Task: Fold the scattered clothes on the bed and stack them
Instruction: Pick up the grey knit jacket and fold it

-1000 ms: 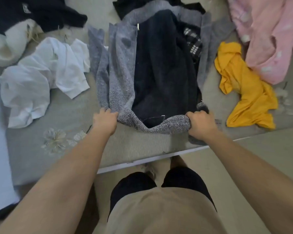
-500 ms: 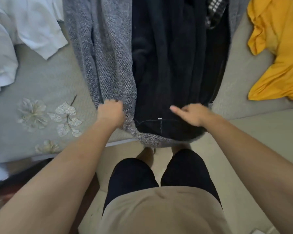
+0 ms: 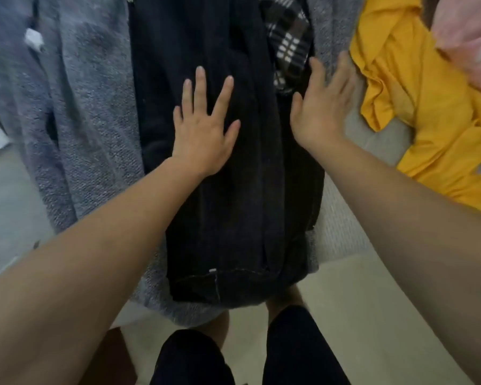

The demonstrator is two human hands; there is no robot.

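A grey knit coat (image 3: 89, 129) lies spread on the bed, its hem hanging over the near edge. Its dark fleece lining (image 3: 233, 218) faces up along the middle. My left hand (image 3: 203, 129) lies flat on the dark lining, fingers spread. My right hand (image 3: 321, 107) rests open at the lining's right edge, fingers pointing away from me, just below a black-and-white checked piece (image 3: 288, 43). Neither hand grips any cloth.
A yellow garment (image 3: 428, 115) lies crumpled right of the coat, with a pink one (image 3: 472, 37) beyond it at the top right. The grey bed sheet (image 3: 9, 207) shows at the left. The bed edge and pale floor (image 3: 372, 315) are near my legs.
Both hands let go of the coat's hem and moved forward onto the dark lining, now flat and open. The view has come closer over the coat.
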